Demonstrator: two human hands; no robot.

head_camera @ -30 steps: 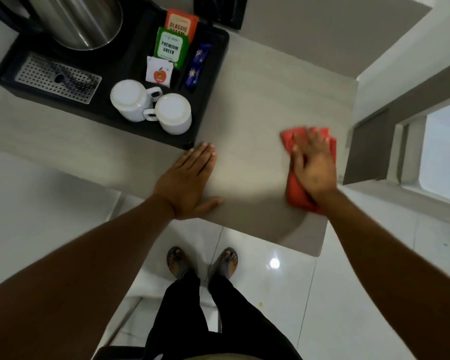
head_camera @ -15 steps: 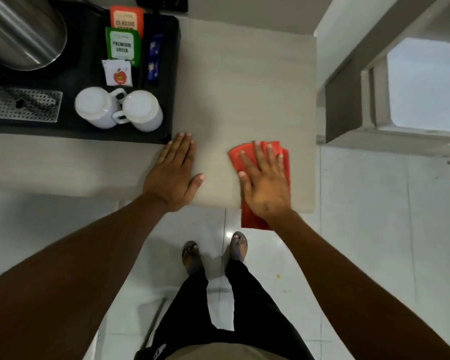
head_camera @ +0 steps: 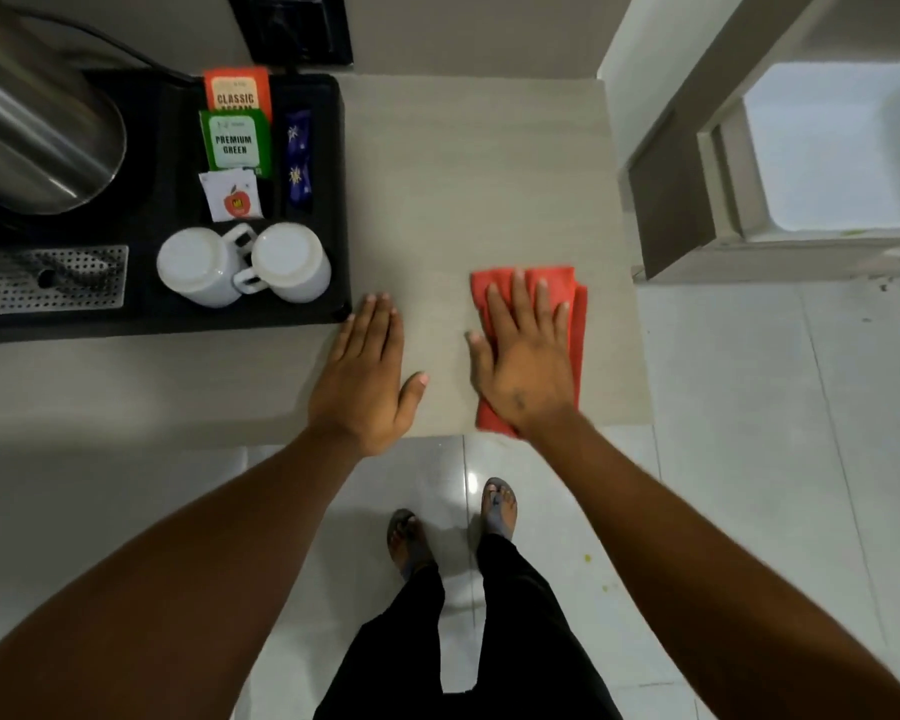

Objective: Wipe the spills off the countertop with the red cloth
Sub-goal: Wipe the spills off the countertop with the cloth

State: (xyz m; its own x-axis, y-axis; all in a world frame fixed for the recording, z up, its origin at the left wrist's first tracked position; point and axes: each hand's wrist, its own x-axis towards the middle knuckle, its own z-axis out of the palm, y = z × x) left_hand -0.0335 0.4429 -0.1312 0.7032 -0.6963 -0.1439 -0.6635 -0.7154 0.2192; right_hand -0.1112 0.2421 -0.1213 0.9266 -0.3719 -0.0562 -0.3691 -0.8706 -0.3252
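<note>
Since a second ago, the folded red cloth (head_camera: 575, 298) has been drawn leftward from the pale wood-grain countertop (head_camera: 468, 174) edge, pressed under the flat, open right hand (head_camera: 526, 366); the left hand (head_camera: 365, 376) is rested flat, open and empty; no spills can be seen, so wiping is judged nearly done.

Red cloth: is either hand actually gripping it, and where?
Neither grips it. The right hand lies flat on the red cloth, pressing its middle to the countertop; the left hand lies flat beside, empty.

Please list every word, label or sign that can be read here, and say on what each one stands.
"CLASSIC": orange sachet; its lower line is hidden.
"PREMIUM GREEN": green sachet; the small print above is unreadable.
White sachet: a red apple logo, its lettering too blurred.
Blue sachets: star marks only, no words.
</note>
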